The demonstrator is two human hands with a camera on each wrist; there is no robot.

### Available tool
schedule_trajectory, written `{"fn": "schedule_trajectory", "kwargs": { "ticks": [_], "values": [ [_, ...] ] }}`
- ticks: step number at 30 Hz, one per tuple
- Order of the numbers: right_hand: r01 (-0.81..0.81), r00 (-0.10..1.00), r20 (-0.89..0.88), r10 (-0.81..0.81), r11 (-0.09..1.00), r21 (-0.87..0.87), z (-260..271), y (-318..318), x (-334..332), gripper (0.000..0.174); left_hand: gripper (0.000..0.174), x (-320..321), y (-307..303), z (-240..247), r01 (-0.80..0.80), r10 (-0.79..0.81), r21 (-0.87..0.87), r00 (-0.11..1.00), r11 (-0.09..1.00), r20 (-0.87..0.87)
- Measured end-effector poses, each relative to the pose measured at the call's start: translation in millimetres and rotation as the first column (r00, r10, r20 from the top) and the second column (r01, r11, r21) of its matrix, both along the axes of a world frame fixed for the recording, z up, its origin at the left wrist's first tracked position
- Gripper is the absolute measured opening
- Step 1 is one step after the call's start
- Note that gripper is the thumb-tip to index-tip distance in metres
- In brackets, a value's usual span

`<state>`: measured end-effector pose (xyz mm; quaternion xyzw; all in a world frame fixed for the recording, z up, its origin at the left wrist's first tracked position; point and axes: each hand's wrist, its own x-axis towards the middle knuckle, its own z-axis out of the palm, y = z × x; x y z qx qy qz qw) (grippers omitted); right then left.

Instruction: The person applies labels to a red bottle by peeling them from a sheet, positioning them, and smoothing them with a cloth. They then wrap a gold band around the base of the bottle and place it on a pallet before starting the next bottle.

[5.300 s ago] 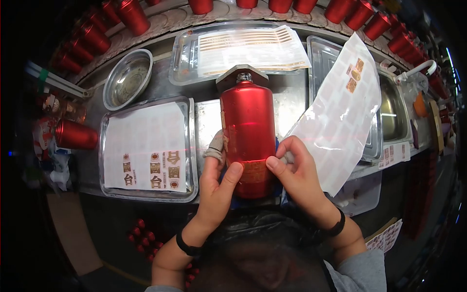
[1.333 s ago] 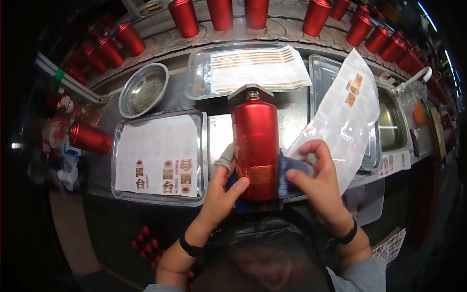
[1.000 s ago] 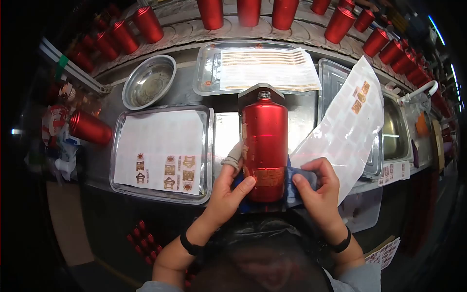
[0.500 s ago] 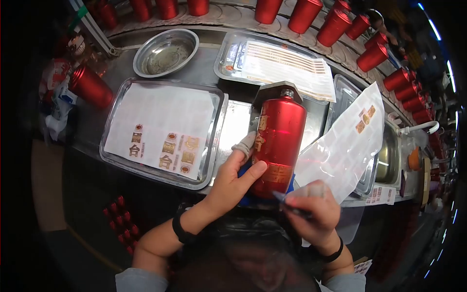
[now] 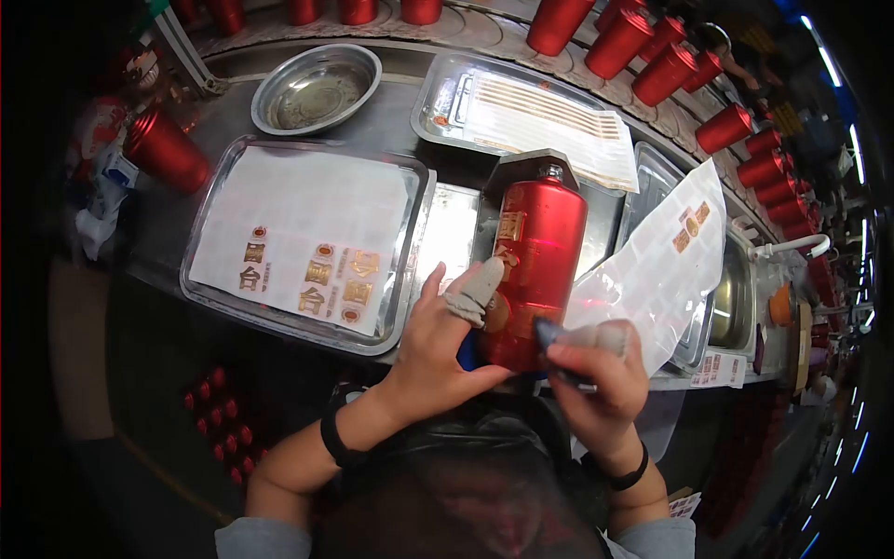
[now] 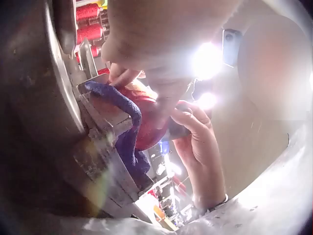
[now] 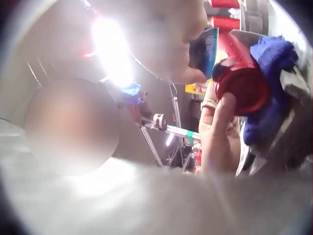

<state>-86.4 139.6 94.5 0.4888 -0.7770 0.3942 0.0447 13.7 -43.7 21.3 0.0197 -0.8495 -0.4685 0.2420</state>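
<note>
Left fingers higher on glossy bottle

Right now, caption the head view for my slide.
Left hand holds a lying red bottle; right hand pinches a small dark piece beside it.

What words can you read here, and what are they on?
"台": twice, in gold, on the white sheet at left.
On the red bottle: a gold sign, too blurred to read.
On the striped sheet and the clear sheet: marks too small to read.
</note>
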Motion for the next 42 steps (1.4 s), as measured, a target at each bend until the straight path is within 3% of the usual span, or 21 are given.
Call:
{"fn": "schedule_trajectory", "kwargs": {
  "ticks": [1,2,5,6,9,10,13,14,17,18,22,27,28,31,36,39,40,42],
  "values": [
    [-0.065,0.998,-0.025,0.065,0.998,0.006,1,0,2,0.035,0.087,-1,0,1,-0.002,0.002,-0.011,1.0,1.0,-0.017],
    [-0.102,0.99,0.097,0.101,0.995,0.002,3,2,3,0.03,0.085,-1,0,2,-0.004,0.004,-0.022,1.0,1.0,-0.031],
    [0.09,0.97,0.231,-0.079,0.995,-0.039,2,-10,-4,0.023,0.08,0,2,2,-0.014,0.011,-0.059,0.998,0.998,-0.063],
    [0.086,0.93,0.363,-0.063,0.995,-0.046,3,-16,-10,0.02,0.079,-2,3,2,-0.024,0.019,-0.072,0.997,0.997,-0.079],
    [0.247,0.907,0.368,-0.203,0.966,-0.076,-11,-15,-18,0.019,0.075,1,1,2,-0.004,-0.003,-0.145,0.999,0.989,-0.045],
    [0.34,0.81,0.517,-0.275,0.94,-0.032,-13,-10,-19,0.018,0.073,2,-1,-1,0.036,-0.034,-0.18,0.999,0.983,0.011],
    [0.492,0.639,0.709,-0.296,0.867,-0.081,-23,3,-22,0.018,0.07,4,1,-4,0.0,0.003,-0.255,1.0,0.967,0.012],
    [0.467,0.728,0.618,-0.297,0.875,-0.13,-28,7,-19,0.017,0.071,4,1,0,0.012,0.004,-0.286,0.998,0.958,0.055],
    [0.401,0.787,0.55,-0.279,0.909,-0.113,-35,7,-12,0.017,0.072,-2,4,13,-0.001,0.031,-0.391,0.997,0.921,0.072],
    [0.48,0.624,0.742,-0.245,0.869,-0.117,-33,6,-12,0.017,0.075,-5,5,23,-0.001,0.046,-0.438,0.995,0.899,0.092],
    [0.513,0.588,0.777,-0.226,0.847,-0.142,-41,20,-24,0.017,0.065,-16,9,37,0.051,0.015,-0.544,0.993,0.837,0.116],
    [0.548,0.363,0.932,-0.001,0.809,-0.212,-51,31,-28,0.017,0.051,-29,21,45,0.096,0.015,-0.717,0.989,0.69,0.147],
    [0.559,0.319,0.947,0.045,0.797,-0.226,-53,32,-28,0.018,0.038,-33,22,49,0.131,-0.019,-0.729,0.987,0.672,0.16],
    [0.542,0.338,0.941,0.013,0.815,-0.206,-54,33,-24,0.017,0.027,-41,26,61,0.197,-0.065,-0.802,0.979,0.564,0.194],
    [0.509,0.551,0.831,-0.08,0.821,-0.258,-49,23,-25,0.019,0.021,-41,34,52,0.212,-0.11,-0.792,0.977,0.572,0.182],
    [0.471,0.665,0.74,-0.103,0.826,-0.309,-57,13,-28,0.019,0.043,-24,28,27,0.02,-0.038,-0.746,0.999,0.665,-0.007],
    [0.422,0.759,0.636,-0.135,0.846,-0.325,-56,10,-25,0.019,0.055,-17,29,19,-0.106,0.081,-0.718,0.994,0.688,-0.07],
    [0.297,0.903,0.408,-0.136,0.884,-0.362,-55,10,-19,0.021,0.055,-2,24,15,-0.13,0.153,-0.663,0.988,0.737,-0.024]
  ]
}}
